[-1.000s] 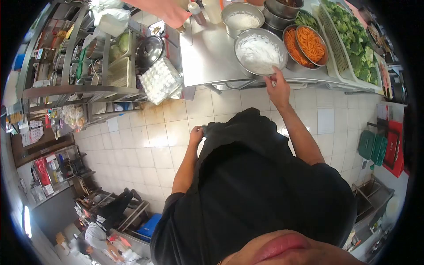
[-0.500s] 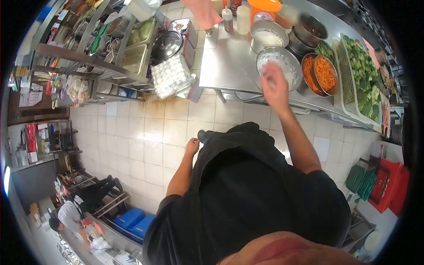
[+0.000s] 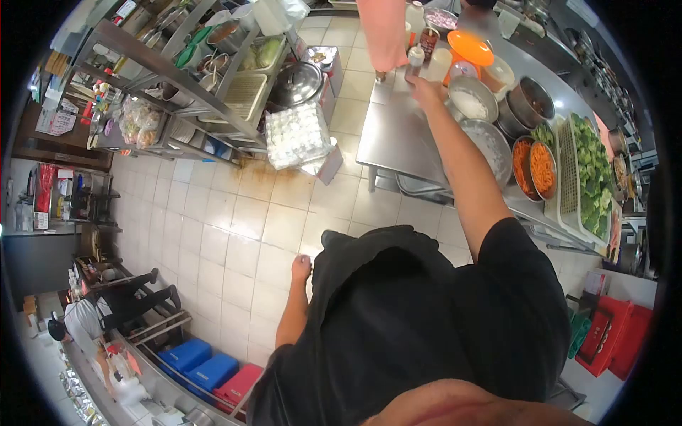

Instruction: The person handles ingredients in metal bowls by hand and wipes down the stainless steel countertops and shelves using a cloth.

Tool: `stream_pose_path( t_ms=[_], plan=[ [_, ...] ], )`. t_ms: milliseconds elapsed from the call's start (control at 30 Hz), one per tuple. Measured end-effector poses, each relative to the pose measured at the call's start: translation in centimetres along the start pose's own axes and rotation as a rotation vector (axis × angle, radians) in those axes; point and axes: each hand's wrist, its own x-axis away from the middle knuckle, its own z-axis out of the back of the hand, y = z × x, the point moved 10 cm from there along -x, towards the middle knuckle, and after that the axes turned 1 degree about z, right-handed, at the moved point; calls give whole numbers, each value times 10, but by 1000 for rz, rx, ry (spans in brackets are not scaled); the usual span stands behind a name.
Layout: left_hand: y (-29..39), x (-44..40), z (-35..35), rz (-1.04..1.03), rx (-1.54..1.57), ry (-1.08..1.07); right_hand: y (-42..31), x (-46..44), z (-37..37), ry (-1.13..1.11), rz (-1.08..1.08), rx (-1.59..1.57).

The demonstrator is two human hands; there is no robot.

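Note:
My right hand (image 3: 427, 92) reaches over the steel table (image 3: 398, 142) with its fingers stretched toward a small bottle with a pale top (image 3: 415, 61). The fingertips are at the bottle's base; whether they touch it I cannot tell. Below my right forearm stands a metal bowl (image 3: 499, 153) with white powder smeared inside. Just beyond it is a metal pot (image 3: 474, 99) holding more white powder. My left hand (image 3: 302, 267) hangs low over the floor beside my black apron (image 3: 369, 255). Its fingers are curled closed, and nothing shows in them.
Bowls of carrot strips (image 3: 543, 172) and a basket of broccoli (image 3: 591, 170) line the table's right side. An orange bowl (image 3: 470, 47) stands farther back. Left are a steel rack (image 3: 163, 74) and stacked egg trays (image 3: 297, 135). A person (image 3: 85, 319) works at the lower left.
My right hand has left the powder-smeared bowl and moved forward and left to the small bottle. My view has shifted, and my left hand stays low at my side.

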Motion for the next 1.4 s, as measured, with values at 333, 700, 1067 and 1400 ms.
stream_pose_path(
  t_ms=[333,700,1067,1400],
  plan=[
    [-79,11,115,204,-36,-23,11,-76,13,533,254,227],
    [2,-81,158,211,238,166,-14,-133,-32,472,375,237],
    [134,-115,63,44,122,60,-70,-39,-44,5,401,-663],
    [428,-106,22,-451,522,-246,-190,167,-85,-459,1015,280]
  ],
)
